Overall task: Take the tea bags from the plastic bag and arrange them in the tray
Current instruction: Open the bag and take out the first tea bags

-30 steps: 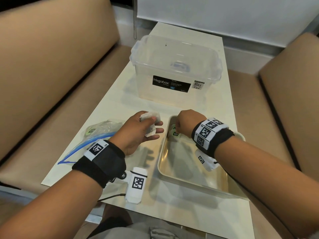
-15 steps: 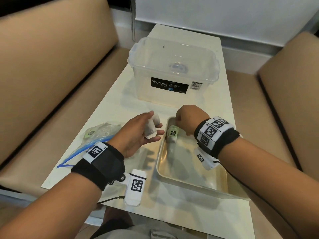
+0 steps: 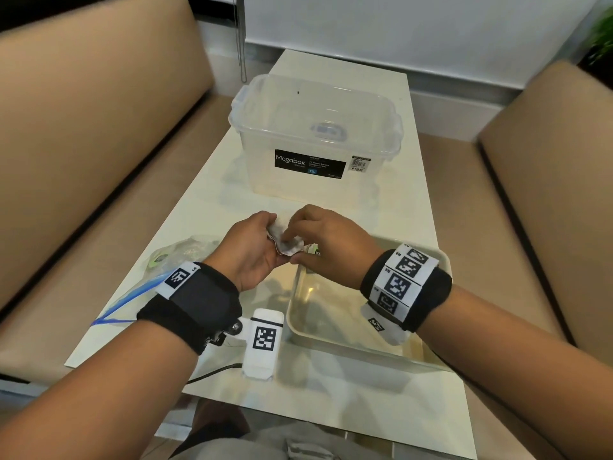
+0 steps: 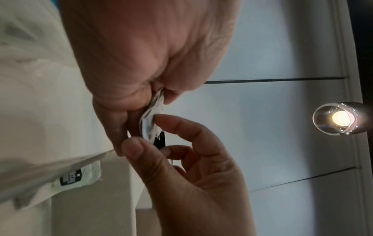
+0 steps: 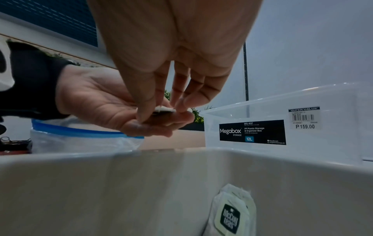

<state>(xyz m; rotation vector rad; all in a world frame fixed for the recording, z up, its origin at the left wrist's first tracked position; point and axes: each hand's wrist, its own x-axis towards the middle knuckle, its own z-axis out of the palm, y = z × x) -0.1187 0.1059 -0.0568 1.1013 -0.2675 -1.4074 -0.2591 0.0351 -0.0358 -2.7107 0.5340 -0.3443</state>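
Both my hands meet at the tray's (image 3: 292, 313) far-left rim: left hand (image 3: 252, 254) cradles a tea bag (image 3: 285, 240), right hand (image 3: 328, 240) pinches it; another tea bag (image 5: 232, 214) sits inside.

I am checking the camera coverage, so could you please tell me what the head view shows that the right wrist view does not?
Only the head view shows both wristbands, the white marker block on the table and the tray's whole outline. Only the right wrist view shows the printed label of the tea bag in the tray and the price sticker clearly. Both show the left hand and right hand pinching a tea bag, the plastic bag and the Megabox container.
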